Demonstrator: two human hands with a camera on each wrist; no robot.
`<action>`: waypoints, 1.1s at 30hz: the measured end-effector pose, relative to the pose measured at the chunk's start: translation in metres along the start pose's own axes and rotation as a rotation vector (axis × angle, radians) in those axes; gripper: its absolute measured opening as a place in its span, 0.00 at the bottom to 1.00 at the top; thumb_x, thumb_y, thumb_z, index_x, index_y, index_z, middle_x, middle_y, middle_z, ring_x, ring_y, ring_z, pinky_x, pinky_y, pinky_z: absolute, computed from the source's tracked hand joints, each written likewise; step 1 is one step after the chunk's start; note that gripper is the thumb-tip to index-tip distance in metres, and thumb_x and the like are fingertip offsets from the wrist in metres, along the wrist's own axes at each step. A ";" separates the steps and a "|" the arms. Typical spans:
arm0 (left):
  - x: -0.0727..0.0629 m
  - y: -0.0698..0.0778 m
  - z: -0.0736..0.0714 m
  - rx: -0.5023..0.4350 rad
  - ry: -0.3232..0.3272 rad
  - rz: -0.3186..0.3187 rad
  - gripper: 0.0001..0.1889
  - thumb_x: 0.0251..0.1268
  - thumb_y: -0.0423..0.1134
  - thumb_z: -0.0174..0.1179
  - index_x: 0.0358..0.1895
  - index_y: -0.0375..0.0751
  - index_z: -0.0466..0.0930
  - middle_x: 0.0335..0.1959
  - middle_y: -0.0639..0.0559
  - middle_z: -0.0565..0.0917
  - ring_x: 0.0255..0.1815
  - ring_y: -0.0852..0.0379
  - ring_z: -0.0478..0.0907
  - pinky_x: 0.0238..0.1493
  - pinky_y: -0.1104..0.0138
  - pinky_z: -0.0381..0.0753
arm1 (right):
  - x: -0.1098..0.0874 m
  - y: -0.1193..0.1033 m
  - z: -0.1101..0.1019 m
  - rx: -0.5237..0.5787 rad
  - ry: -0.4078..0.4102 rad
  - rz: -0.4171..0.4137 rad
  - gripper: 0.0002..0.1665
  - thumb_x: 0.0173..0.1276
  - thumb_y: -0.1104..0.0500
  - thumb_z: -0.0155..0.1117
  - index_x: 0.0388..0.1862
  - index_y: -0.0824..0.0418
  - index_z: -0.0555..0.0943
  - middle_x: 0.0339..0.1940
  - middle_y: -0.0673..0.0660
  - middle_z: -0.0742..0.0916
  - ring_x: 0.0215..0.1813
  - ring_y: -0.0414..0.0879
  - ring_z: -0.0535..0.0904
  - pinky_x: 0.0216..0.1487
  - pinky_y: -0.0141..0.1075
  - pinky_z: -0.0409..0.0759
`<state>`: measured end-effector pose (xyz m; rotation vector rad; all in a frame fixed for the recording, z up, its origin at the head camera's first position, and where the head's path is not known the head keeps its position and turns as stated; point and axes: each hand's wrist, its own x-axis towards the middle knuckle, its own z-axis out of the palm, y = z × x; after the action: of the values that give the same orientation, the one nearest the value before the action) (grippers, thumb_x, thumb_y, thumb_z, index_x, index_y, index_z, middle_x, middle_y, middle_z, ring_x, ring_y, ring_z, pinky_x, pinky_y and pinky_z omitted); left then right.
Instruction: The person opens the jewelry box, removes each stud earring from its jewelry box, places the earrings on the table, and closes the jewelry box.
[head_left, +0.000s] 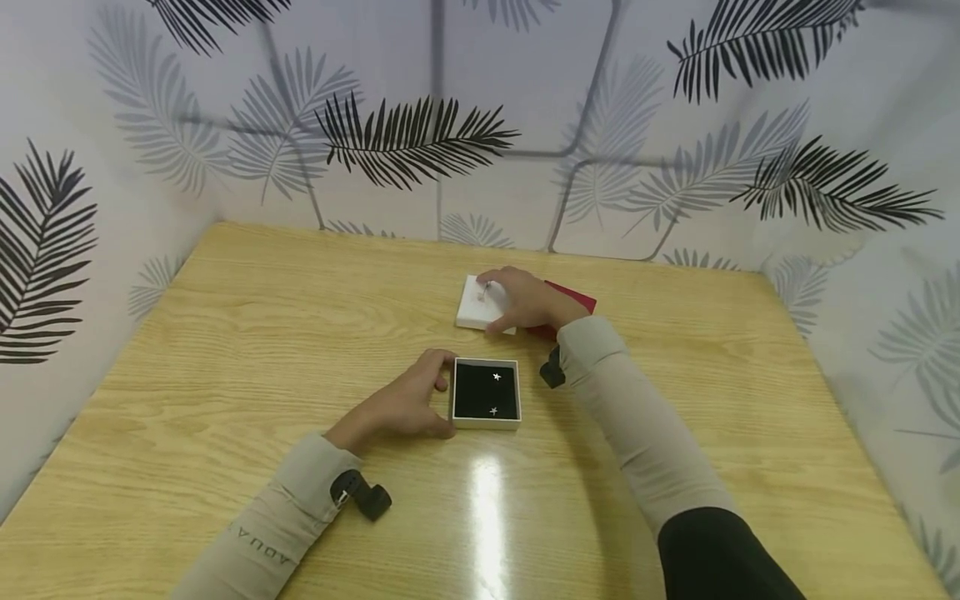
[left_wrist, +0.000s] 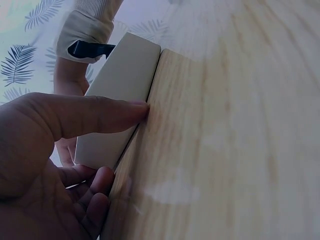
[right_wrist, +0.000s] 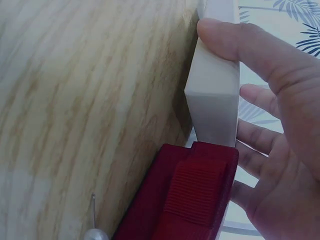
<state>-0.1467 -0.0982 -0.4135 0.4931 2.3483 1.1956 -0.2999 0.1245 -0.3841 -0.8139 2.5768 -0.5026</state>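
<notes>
An open white jewelry box [head_left: 486,423] sits on the table, its black insert [head_left: 472,392] showing two small star-shaped pieces. My left hand [head_left: 411,396] holds this box at its left side; in the left wrist view the thumb [left_wrist: 110,114] lies along the white wall. Farther back, my right hand [head_left: 525,298] spans a flat white box lid [head_left: 472,308]. The right wrist view has the thumb [right_wrist: 220,40] against the lid's side and the other fingers beyond it. A tiny item or mark on the lid's top is too small to identify.
A red box [head_left: 573,296] with a ribbed band lies beside the white lid, partly hidden by my right hand. A pearl-headed pin [right_wrist: 95,233] appears low in the right wrist view. Behind the wooden table [head_left: 262,333] is a leaf-patterned wall.
</notes>
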 end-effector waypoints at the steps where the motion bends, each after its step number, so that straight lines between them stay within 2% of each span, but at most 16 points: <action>1: 0.000 0.000 0.000 -0.002 -0.002 -0.002 0.52 0.46 0.34 0.76 0.74 0.37 0.53 0.67 0.43 0.64 0.62 0.48 0.68 0.61 0.57 0.72 | 0.000 0.000 0.000 -0.003 -0.001 0.001 0.51 0.55 0.50 0.79 0.75 0.58 0.65 0.71 0.65 0.73 0.67 0.56 0.69 0.72 0.50 0.67; 9: -0.001 0.002 -0.001 -0.007 -0.009 -0.005 0.52 0.46 0.34 0.76 0.74 0.37 0.53 0.67 0.43 0.64 0.62 0.48 0.68 0.61 0.57 0.71 | 0.001 0.001 0.000 -0.012 -0.016 0.023 0.51 0.57 0.50 0.78 0.75 0.57 0.64 0.72 0.65 0.72 0.70 0.57 0.68 0.74 0.51 0.66; 18: 0.000 0.002 -0.001 -0.026 0.008 -0.003 0.51 0.44 0.31 0.76 0.73 0.37 0.55 0.63 0.45 0.67 0.60 0.49 0.67 0.60 0.57 0.71 | 0.003 -0.001 0.000 -0.016 -0.016 0.041 0.55 0.55 0.50 0.79 0.77 0.57 0.61 0.75 0.63 0.70 0.72 0.57 0.67 0.74 0.51 0.65; 26: 0.001 0.000 0.000 -0.024 0.001 -0.004 0.50 0.45 0.32 0.76 0.73 0.37 0.55 0.64 0.45 0.66 0.60 0.48 0.67 0.60 0.57 0.71 | 0.002 0.000 0.001 -0.016 -0.031 0.071 0.55 0.55 0.50 0.79 0.78 0.54 0.60 0.74 0.62 0.71 0.66 0.56 0.69 0.69 0.52 0.69; 33: 0.002 -0.003 0.001 -0.032 0.009 -0.013 0.50 0.45 0.31 0.75 0.73 0.39 0.55 0.64 0.46 0.66 0.60 0.49 0.67 0.60 0.58 0.70 | -0.003 -0.005 -0.007 -0.102 0.008 0.074 0.55 0.57 0.46 0.77 0.79 0.54 0.59 0.75 0.63 0.69 0.72 0.58 0.67 0.71 0.57 0.68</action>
<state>-0.1482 -0.0984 -0.4165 0.4623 2.3320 1.2300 -0.2988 0.1235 -0.3748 -0.7484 2.6473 -0.3554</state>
